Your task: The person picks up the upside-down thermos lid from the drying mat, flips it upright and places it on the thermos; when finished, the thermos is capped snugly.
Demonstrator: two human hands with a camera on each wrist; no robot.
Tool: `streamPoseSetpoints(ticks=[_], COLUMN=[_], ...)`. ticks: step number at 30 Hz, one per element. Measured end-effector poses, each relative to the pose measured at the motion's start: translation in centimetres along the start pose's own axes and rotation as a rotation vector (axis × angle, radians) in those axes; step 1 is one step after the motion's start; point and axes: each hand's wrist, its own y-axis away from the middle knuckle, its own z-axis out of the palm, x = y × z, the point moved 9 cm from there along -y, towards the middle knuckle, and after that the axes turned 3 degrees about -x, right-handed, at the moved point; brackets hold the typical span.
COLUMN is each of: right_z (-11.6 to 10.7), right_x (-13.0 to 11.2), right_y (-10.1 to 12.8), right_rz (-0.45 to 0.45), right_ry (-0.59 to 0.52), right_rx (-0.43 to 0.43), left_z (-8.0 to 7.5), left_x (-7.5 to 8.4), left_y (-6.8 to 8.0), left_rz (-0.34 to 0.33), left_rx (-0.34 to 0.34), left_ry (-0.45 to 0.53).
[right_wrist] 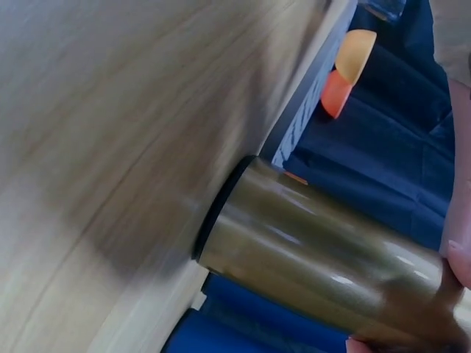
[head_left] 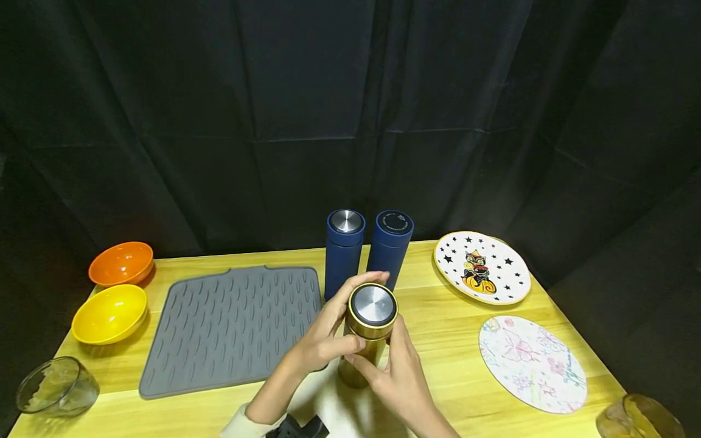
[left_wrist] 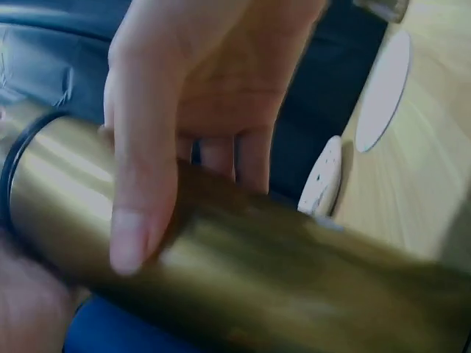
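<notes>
Nearest the camera, both hands gripped a gold metal flask with a brushed steel lid [head_left: 371, 322], which stood upright on the pale wooden tabletop [head_left: 438, 328] near its front edge, its base on the wood. The left hand [head_left: 323, 337] was curled round the upper body of the flask, thumb across the near side and fingers reaching round the far side just under the lid. The right hand [head_left: 397, 371] clasped the flask lower down from the right, fingers wrapped round its body. The left wrist view confirmed the thumb and fingers pressed on the gold wall; the right wrist view showed the flask's base against the wood, with only fingertips visible at the frame edge.

Left of the hands lay a grey ribbed rubber mat [head_left: 235, 325], flat on the tabletop. A clear glass bowl [head_left: 55, 384] sat at the front left corner and an amber glass vessel [head_left: 638, 417] at the front right corner. A round floral-patterned plate [head_left: 531, 363] lay to the right, apart from the flask.

Just behind the flask stood two dark blue cylindrical flasks side by side: one with a steel lid [head_left: 344, 250], one with a dark lid [head_left: 390, 246]. Farther right lay a white star-patterned plate [head_left: 482, 266]. At the far left were a yellow bowl [head_left: 111, 313] and, behind it, an orange bowl [head_left: 121, 263].
</notes>
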Motion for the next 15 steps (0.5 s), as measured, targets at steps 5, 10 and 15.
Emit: streamPoseSetpoints(ticks=[5, 10, 15], right_z=[-0.1, 0.0, 0.0], right_x=[-0.3, 0.1, -0.2], right_y=[0.0, 0.1, 0.0], right_rz=[-0.034, 0.007, -0.025], right_ry=[0.03, 0.003, 0.035], right_rx=[0.01, -0.002, 0.009], left_z=[-0.9, -0.5, -0.7], left_x=[-0.2, -0.1, -0.3], left_y=[0.2, 0.3, 0.5], left_rz=[-0.054, -0.024, -0.077], left_rx=[0.148, 0.069, 0.141], left_ry=[-0.171, -0.057, -0.246])
